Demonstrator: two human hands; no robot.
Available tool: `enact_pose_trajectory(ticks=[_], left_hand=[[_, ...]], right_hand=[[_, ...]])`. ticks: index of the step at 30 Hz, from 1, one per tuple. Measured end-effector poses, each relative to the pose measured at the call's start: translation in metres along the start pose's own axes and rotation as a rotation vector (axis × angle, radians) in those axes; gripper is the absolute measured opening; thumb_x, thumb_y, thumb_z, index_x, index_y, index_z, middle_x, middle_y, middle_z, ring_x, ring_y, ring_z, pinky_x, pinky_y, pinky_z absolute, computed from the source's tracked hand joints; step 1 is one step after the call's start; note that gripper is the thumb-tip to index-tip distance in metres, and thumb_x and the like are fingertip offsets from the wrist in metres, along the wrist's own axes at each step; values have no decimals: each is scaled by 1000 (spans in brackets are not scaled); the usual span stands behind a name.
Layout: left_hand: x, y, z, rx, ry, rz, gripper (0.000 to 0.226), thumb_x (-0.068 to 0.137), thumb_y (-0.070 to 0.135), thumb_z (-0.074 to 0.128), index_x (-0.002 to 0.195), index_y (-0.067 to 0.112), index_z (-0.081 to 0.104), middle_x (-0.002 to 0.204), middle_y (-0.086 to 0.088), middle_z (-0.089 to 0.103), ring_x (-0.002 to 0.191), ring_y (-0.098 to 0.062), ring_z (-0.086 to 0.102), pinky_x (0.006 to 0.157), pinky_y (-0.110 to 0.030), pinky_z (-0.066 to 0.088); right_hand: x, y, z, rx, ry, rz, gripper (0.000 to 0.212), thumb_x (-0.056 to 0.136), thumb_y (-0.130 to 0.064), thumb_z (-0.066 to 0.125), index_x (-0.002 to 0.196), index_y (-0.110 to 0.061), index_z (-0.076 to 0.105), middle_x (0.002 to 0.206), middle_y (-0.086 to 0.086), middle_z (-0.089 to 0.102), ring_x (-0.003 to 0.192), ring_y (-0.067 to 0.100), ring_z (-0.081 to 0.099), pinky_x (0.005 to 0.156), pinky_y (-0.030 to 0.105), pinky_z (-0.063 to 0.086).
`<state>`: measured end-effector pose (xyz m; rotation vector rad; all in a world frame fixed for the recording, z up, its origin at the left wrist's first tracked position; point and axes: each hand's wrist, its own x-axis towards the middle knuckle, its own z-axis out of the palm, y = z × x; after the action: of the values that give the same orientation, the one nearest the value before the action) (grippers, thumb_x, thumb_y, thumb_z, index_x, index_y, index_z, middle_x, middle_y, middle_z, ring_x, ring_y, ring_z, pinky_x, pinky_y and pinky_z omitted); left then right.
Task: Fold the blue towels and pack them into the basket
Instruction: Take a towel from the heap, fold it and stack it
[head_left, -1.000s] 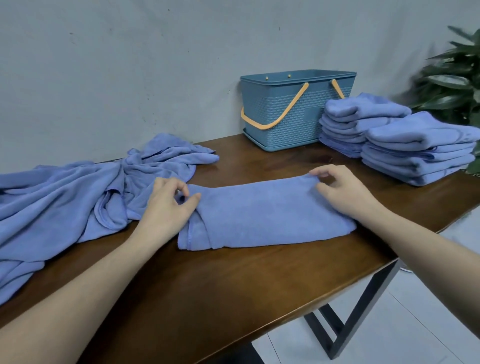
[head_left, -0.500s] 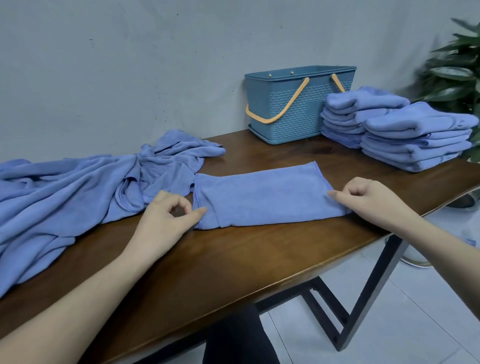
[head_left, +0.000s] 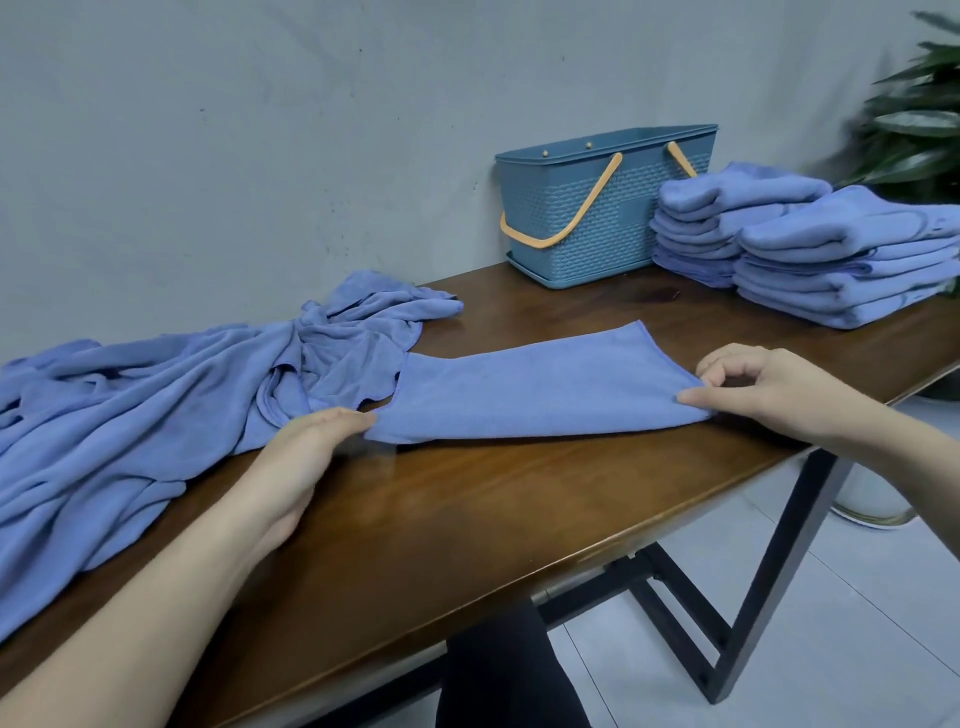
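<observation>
A blue towel (head_left: 530, 389), folded into a long strip, lies flat across the middle of the wooden table (head_left: 467, 525). The straight fingers of my left hand (head_left: 306, 457) touch its near left corner. My right hand (head_left: 763, 389) pinches its near right corner between thumb and curled fingers. The blue woven basket (head_left: 597, 218) with orange handles stands at the back by the wall. I cannot see inside it. A heap of unfolded blue towels (head_left: 156, 405) covers the left of the table.
Two stacks of folded blue towels (head_left: 727, 218) (head_left: 852, 260) sit at the back right, next to the basket. A potted plant (head_left: 914, 119) stands beyond the table's right end, with a white pot (head_left: 867, 499) on the tiled floor. The table's near edge runs diagonally.
Both hands moved from the towel's far edge to its near corners, and the strip is narrower. My left fingers went from a pinch to lying straight.
</observation>
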<state>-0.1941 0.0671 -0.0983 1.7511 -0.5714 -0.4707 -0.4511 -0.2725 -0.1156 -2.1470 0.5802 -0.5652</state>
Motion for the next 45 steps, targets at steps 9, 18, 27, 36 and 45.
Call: enact_pose_trajectory(ticks=[9, 18, 27, 36, 45], left_hand=[[0, -12, -1, 546, 49, 218, 20, 70, 51, 64, 84, 39, 56, 107, 13, 56, 112, -16, 52, 98, -37, 41], [16, -11, -2, 907, -397, 686, 51, 96, 45, 61, 144, 49, 44, 150, 39, 33, 146, 8, 24, 120, -22, 23], [21, -20, -15, 867, -183, 644, 39, 90, 34, 56, 113, 67, 53, 127, 44, 53, 113, 1, 61, 96, -30, 52], [25, -20, 0, 718, -279, 699, 29, 86, 37, 67, 108, 53, 59, 127, 31, 58, 122, 4, 55, 102, -23, 44], [22, -14, -3, 872, -142, 900, 20, 88, 24, 53, 102, 37, 59, 110, 23, 61, 100, -4, 60, 87, -23, 46]], right_hand=[[-9, 2, -5, -105, -14, -73, 20, 78, -14, 84, 81, -17, 65, 102, 5, 68, 87, 7, 61, 77, 3, 40], [-19, -2, 5, -432, -175, -464, 47, 92, -58, 62, 134, -37, 63, 139, -25, 57, 137, -9, 41, 115, 14, 28], [-13, 8, -3, -449, -103, -376, 40, 90, -12, 69, 117, -41, 72, 116, -20, 72, 103, -6, 64, 93, 12, 45], [-7, 9, 2, -385, -28, -413, 44, 81, -7, 76, 115, -35, 73, 107, -15, 65, 103, 13, 57, 95, 22, 42], [-15, -1, 0, -295, -9, -232, 29, 100, -20, 51, 108, -45, 63, 71, -10, 66, 64, 12, 54, 68, 23, 46]])
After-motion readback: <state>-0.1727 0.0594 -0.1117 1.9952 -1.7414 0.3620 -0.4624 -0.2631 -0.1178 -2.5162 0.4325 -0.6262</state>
